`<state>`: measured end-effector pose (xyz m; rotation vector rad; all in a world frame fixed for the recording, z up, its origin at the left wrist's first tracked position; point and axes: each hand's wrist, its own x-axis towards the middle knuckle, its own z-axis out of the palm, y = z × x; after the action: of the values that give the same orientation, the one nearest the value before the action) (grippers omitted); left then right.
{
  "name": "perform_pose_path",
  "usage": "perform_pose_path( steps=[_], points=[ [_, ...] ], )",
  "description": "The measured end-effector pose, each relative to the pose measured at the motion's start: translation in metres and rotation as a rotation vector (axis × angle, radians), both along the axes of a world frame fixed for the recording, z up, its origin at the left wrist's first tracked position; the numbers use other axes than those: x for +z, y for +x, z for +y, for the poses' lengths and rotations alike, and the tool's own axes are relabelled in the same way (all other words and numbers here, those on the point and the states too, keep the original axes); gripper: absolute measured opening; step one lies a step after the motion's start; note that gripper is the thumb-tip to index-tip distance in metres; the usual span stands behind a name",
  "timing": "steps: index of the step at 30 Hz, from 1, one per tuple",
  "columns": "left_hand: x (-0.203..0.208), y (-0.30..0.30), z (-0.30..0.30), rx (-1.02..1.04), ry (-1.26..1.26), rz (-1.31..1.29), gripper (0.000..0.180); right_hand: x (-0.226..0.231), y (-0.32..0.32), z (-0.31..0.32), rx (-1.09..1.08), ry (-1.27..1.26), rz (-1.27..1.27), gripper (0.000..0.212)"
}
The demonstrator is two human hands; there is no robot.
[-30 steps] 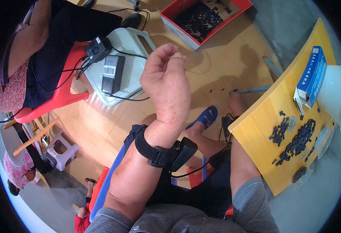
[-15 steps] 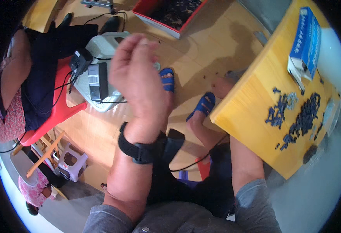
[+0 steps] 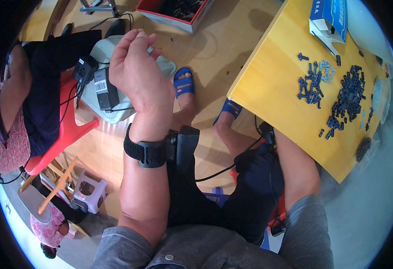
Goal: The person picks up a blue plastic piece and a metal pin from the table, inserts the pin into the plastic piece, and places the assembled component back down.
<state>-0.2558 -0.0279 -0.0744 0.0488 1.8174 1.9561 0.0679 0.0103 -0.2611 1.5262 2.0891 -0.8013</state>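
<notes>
My left hand (image 3: 140, 74) is raised over the floor, palm turned inward, its fingers curled together toward the thumb. Anything between the fingertips is too small to make out. A black strap (image 3: 146, 154) with a dark block-shaped device (image 3: 187, 150) circles my left wrist. My right forearm (image 3: 295, 166) runs under the near edge of the wooden table (image 3: 268, 89), which hides my right hand. On the table lie a heap of short black parts (image 3: 349, 96), a smaller group of black bolt-like pieces (image 3: 311, 86) and a little pile of silvery metal bits (image 3: 326, 71).
A blue and white carton (image 3: 330, 20) stands at the table's far side. Beyond my left hand, a pale stool (image 3: 111, 117) bears a black box with a label (image 3: 106, 92) and an adapter (image 3: 85, 69). A person sits on a red stool (image 3: 66, 130). A red-rimmed box (image 3: 178, 22) lies on the floor.
The view has shifted, bringing the table further left and up in the picture. My left hand sits slightly further left and higher; my right forearm has moved under the table edge.
</notes>
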Motion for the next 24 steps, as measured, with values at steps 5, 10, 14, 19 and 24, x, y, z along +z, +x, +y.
perform_pose_path(
  steps=[5,10,14,19,24],
  points=[
    [-0.001,-0.014,-0.008,0.047,0.098,0.026,0.014,-0.005,0.024,-0.013,-0.047,0.033,0.006,0.023],
    [-0.001,-0.071,-0.023,0.007,0.189,0.171,0.019,0.0,0.063,-0.014,-0.117,0.09,-0.008,0.023],
    [0.014,-0.067,-0.026,0.046,0.237,0.219,0.022,0.002,0.096,-0.017,-0.178,0.135,-0.014,0.023],
    [0.008,-0.032,-0.013,-0.041,0.123,0.227,0.018,-0.014,0.098,-0.006,-0.201,0.178,0.045,0.023],
    [0.0,0.008,-0.011,-0.458,-0.248,0.123,0.026,-0.06,0.062,0.024,-0.148,0.174,0.155,0.022]
  ],
)
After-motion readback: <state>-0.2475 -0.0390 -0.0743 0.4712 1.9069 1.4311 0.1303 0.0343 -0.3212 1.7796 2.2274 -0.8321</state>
